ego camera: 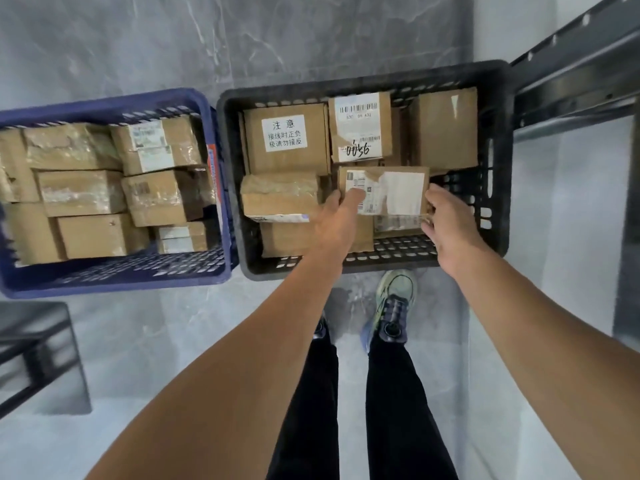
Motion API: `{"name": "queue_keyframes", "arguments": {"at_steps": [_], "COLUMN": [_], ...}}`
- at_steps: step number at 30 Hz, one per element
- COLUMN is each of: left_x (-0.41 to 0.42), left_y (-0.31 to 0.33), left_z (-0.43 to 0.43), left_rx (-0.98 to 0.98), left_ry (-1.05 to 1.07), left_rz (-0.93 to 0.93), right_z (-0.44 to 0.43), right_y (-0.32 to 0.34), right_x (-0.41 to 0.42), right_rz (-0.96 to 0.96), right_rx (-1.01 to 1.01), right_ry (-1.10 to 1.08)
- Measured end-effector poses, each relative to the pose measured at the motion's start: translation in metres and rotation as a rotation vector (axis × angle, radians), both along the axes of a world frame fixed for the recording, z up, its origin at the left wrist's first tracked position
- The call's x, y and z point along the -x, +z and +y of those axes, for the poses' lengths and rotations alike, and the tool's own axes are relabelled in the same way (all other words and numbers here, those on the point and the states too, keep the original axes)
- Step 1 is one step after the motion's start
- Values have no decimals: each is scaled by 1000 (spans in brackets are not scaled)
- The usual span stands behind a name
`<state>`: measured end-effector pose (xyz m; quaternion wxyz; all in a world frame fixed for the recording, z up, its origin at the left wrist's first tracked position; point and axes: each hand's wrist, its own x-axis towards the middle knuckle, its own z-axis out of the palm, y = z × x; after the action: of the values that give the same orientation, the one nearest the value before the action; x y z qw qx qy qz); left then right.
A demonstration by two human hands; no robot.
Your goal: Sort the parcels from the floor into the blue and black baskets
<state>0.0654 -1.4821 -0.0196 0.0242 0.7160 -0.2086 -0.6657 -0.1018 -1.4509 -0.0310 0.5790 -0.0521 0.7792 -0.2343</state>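
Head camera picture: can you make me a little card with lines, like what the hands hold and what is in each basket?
Left hand: grips the labelled parcel at its left edge, thumb on the label
Right hand: grips the same parcel's right edge
Parcel's place: over the black basket, above other boxes
Black basket holds: several cardboard boxes, with bare mesh showing at the right
Blue basket: left of the black one, nearly full of taped boxes
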Motion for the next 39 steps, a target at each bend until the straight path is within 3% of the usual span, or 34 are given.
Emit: {"name": "queue_keyframes", "arguments": {"at_steps": [6,28,39], "left_x": [10,22,22], "left_y": [-26,-55,-19], "left_z": [-2,7,9], "left_rx": [-19,46,64], "left_ry": [67,136,128], "left_rz": [-25,-83,-53], "right_z": [-12,-10,-5], "right_y": [-26,-58,-27], "right_x": [6,12,15], "right_rz": [-59,-167,-39], "right_rx": [22,51,121], "right_ry": [116,164,256]}}
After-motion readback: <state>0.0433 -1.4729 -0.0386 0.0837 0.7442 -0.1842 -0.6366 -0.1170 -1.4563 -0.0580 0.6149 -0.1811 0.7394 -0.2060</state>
